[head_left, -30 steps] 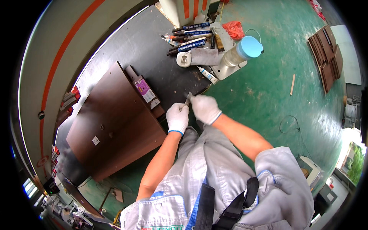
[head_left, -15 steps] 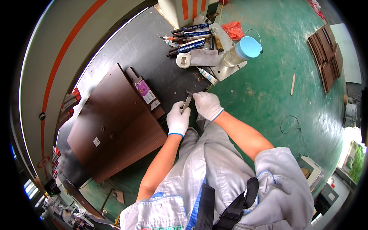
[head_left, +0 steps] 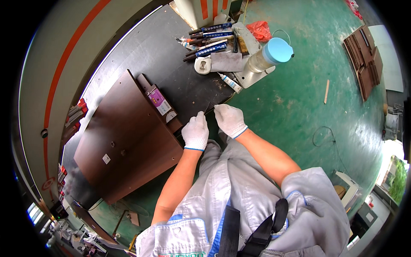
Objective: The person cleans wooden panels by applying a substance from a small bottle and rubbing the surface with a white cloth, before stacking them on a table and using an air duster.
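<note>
My left hand (head_left: 195,132), in a white knit glove with a blue cuff, is closed over the table's near edge. Its fingers grip a thin flat blade (head_left: 209,108), which looks dark and narrow from this angle. Beside it, my gloved right hand (head_left: 230,121) has its fingers pinched together near the blade's far end. What the right fingertips hold is hidden. Left of my hands lies a large dark brown panel (head_left: 128,137). A purple and white box (head_left: 159,102) rests on a narrow brown piece (head_left: 174,124) along the panel's edge.
On the black table (head_left: 188,88) ahead lie several markers (head_left: 207,50), a white round-ended case (head_left: 202,65), a grey sheet (head_left: 226,62) and a white tube (head_left: 230,82). A blue-lidded clear container (head_left: 277,50) stands at the right edge, near a red bag (head_left: 259,31). Brown boards (head_left: 364,64) are stacked far right.
The blade has turned from its broad shiny face to a thin dark edge. My left hand has moved slightly up and left; the right hand has shifted a little left.
</note>
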A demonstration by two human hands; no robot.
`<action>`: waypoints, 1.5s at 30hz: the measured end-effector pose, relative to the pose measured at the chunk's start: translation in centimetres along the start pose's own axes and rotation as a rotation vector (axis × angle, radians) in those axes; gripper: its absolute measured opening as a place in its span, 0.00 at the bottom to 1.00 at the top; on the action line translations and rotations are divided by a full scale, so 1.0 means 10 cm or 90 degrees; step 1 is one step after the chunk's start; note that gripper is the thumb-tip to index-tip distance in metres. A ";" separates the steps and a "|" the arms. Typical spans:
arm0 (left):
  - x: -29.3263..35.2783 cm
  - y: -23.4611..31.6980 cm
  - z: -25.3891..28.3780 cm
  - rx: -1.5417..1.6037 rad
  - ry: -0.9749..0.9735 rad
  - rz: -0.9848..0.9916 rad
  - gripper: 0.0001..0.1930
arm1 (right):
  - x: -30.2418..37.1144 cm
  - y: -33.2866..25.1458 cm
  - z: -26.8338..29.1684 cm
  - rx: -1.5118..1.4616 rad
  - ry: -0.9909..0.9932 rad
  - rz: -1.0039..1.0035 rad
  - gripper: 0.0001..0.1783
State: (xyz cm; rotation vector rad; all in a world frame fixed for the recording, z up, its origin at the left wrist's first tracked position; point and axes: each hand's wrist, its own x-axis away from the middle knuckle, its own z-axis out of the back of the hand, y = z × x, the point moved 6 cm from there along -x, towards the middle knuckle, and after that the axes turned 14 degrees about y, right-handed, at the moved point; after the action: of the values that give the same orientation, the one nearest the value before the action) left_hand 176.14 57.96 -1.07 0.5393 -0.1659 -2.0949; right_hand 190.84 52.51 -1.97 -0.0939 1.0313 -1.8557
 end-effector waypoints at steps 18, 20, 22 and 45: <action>0.08 -0.08 -0.15 0.595 -0.303 0.793 0.11 | 0.04 -0.25 -0.03 0.099 -0.201 0.119 0.04; 0.11 -0.12 -0.17 0.597 -0.331 0.792 0.11 | 0.08 -0.27 -0.02 0.074 -0.178 0.166 0.04; 0.13 -0.15 -0.20 0.599 -0.351 0.779 0.11 | 0.10 -0.27 -0.05 0.069 -0.172 0.227 0.04; 0.10 -0.12 -0.24 0.477 -0.201 0.610 0.14 | 0.15 -0.28 -0.17 0.074 -0.206 0.142 0.08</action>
State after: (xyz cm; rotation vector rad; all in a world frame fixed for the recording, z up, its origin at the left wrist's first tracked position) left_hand 175.82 57.97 -3.91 0.4162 -1.1733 -1.1032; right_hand 187.33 52.85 -1.65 -0.1946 0.6803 -1.6279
